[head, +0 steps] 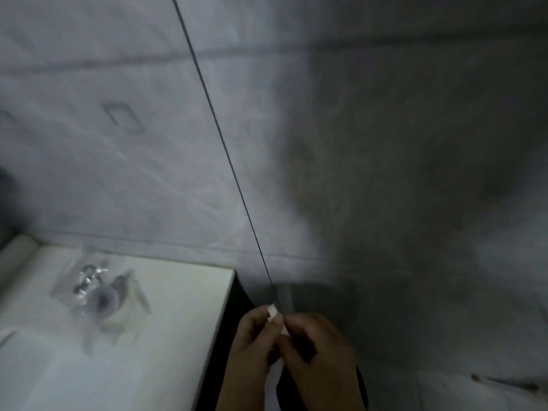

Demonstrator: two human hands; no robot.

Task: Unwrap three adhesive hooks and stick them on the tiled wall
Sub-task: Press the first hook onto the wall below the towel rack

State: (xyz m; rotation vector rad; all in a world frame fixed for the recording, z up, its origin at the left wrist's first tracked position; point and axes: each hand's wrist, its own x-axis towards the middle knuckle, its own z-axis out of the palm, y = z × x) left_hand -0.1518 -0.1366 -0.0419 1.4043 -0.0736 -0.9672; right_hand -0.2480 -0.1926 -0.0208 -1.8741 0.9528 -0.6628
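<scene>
Low in the picture, my left hand (252,348) and my right hand (320,351) are pressed together around a small adhesive hook (274,314). Its pale backing paper shows between the fingertips, and a clear part (285,295) sticks up above them. Most of the hook is hidden by my fingers. Several more hooks in clear wrappers (98,292) lie in a loose pile on a white surface (184,307) at lower left. The grey tiled wall (370,143) fills the view ahead. The frame is dim and blurred.
A thin dark cord (219,134) runs diagonally down the wall to just above my hands. The white surface ends in a dark side edge (234,318) right beside my left hand. A faint square outline (123,117) shows on the left wall.
</scene>
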